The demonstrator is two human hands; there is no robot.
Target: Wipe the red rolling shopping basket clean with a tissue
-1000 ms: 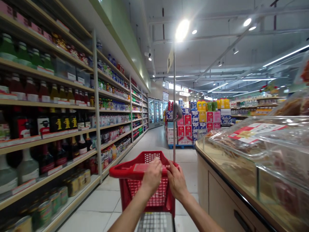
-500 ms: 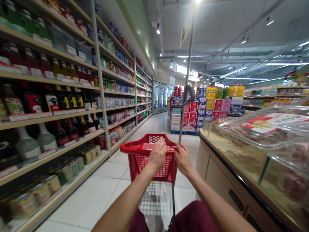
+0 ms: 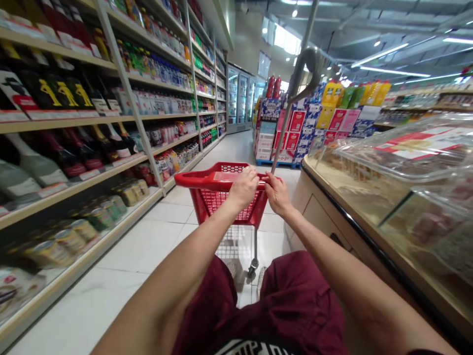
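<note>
A red plastic shopping cart (image 3: 199, 181) stands in front of me in the aisle. My left hand (image 3: 244, 188) is closed over the right half of its handle, fingers curled over the far side. Close beside it, my right hand (image 3: 278, 195) grips the handle's right end, thumb towards the left hand. A tall grey metal pole (image 3: 283, 133) with a loop-shaped piece rises just behind my right hand. Its lower end is hidden there, so I cannot tell whether it is fixed to the cart or held.
Shelves of bottles and cans (image 3: 99, 123) line the left side. Along the right runs a display counter (image 3: 347, 212) topped with clear plastic packs (image 3: 414, 148). Stacked drink cartons (image 3: 291, 130) stand ahead on a blue pallet, and glass-door fridges (image 3: 240, 98) are farther back.
My view has tilted down and leaned, so the cart and both hands sit higher and more of my legs shows. The shelves and counter have come nearer. Both hands keep their grip.
</note>
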